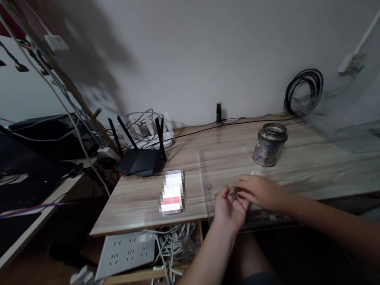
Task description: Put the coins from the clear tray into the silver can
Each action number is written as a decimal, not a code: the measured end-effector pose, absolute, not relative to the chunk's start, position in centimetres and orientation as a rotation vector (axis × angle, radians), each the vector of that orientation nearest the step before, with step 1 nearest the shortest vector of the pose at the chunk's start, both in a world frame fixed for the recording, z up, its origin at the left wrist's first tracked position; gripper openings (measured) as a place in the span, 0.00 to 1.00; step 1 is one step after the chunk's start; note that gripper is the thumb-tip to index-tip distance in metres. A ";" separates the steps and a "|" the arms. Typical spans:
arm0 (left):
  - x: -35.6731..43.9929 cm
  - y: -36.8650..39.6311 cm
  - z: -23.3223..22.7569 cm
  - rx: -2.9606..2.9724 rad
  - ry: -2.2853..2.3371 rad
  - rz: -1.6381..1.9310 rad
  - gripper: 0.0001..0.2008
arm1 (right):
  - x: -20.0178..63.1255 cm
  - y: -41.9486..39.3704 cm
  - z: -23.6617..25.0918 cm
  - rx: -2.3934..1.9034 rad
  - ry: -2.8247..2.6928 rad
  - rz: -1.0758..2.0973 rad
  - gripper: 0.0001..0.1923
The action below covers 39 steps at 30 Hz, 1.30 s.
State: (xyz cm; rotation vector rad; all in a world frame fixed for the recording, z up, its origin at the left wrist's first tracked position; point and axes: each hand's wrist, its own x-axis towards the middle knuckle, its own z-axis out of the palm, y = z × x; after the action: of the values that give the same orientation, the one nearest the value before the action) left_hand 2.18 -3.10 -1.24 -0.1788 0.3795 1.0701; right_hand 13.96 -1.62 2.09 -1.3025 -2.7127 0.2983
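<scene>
My left hand (230,211) is palm up over the front edge of the desk, its fingers curled into a cup. In it lie small, dark grey pieces (234,196) that look like coins. My right hand (258,190) comes in from the right, with its fingertips closed together over that palm; what they pinch is too small to make out. Behind my hands a patterned metal tin (269,146) with a ring-shaped top stands on the desk. A small round piece (209,186) lies left of my hands, on or under a clear sheet.
A phone (172,192) with a lit screen lies to the left on the desk (185,161). Behind it are a black router (139,161) and tangled cables. Below, an open drawer holds a power strip (127,253) and white cables (175,242). A black cable coil (304,92) leans at the back right.
</scene>
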 end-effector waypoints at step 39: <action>2.0 -2.9 -1.9 -0.059 0.512 0.981 0.16 | 27.1 13.3 9.5 -1.963 -2.116 -0.247 0.13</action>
State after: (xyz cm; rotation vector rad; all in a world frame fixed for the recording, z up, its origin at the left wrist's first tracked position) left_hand 1.95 -2.89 -1.87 -0.0586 0.5119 0.9809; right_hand 27.06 13.31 9.50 -1.9632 -2.1159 -0.2475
